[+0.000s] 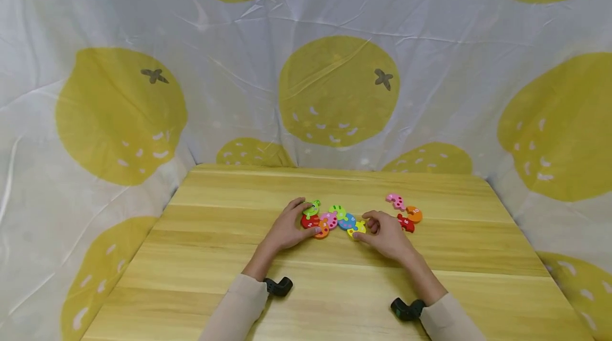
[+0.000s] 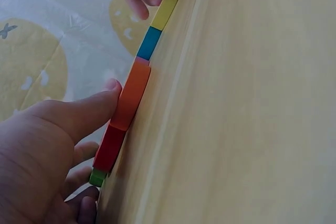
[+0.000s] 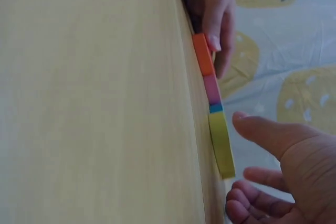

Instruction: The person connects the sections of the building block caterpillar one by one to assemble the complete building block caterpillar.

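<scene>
A chain of flat, coloured puzzle pieces with numbers, forming a caterpillar, lies joined on the table. At its left end are the green head piece, a red piece and an orange piece. My left hand holds this end, thumb on the orange piece and fingers around the head. A pink piece, a light green one and a blue one follow. My right hand is at the yellow end piece; its thumb stands slightly apart from that piece, fingers loosely bent.
Right of the chain lie a loose pink piece, an orange piece marked 10 and a red piece, close together. The wooden table meets a lemon-print cloth at its back and sides.
</scene>
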`<state>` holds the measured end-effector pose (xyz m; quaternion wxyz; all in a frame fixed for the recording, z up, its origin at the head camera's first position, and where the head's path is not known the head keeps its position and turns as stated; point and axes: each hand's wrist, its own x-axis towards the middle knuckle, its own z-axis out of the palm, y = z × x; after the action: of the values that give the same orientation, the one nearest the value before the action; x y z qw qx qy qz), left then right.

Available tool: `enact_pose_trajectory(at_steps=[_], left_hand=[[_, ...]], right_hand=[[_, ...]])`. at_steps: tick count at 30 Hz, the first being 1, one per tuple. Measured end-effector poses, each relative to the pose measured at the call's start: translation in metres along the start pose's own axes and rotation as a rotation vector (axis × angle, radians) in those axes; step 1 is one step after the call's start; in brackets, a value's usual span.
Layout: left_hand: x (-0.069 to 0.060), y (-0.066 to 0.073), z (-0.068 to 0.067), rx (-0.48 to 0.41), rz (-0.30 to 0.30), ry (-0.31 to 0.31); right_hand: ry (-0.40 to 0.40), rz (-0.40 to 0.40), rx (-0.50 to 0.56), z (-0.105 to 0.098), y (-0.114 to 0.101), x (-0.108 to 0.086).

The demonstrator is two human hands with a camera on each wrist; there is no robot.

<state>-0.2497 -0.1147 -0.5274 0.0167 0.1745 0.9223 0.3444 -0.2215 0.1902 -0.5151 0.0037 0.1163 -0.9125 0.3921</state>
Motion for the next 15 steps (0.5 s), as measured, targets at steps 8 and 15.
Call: enact_pose_trajectory(at_steps=[8,15], left_hand=[[-0.001,0.001,-0.002,-0.029,-0.005,-0.031],[0.0,0.0,-0.004,-0.043,-0.006,-0.055]], right_hand=[[0.046,-0.084,-0.005,-0.021,0.01,-0.01],[0.078,-0.06,-0.066,-0.037,0.028,-0.016]])
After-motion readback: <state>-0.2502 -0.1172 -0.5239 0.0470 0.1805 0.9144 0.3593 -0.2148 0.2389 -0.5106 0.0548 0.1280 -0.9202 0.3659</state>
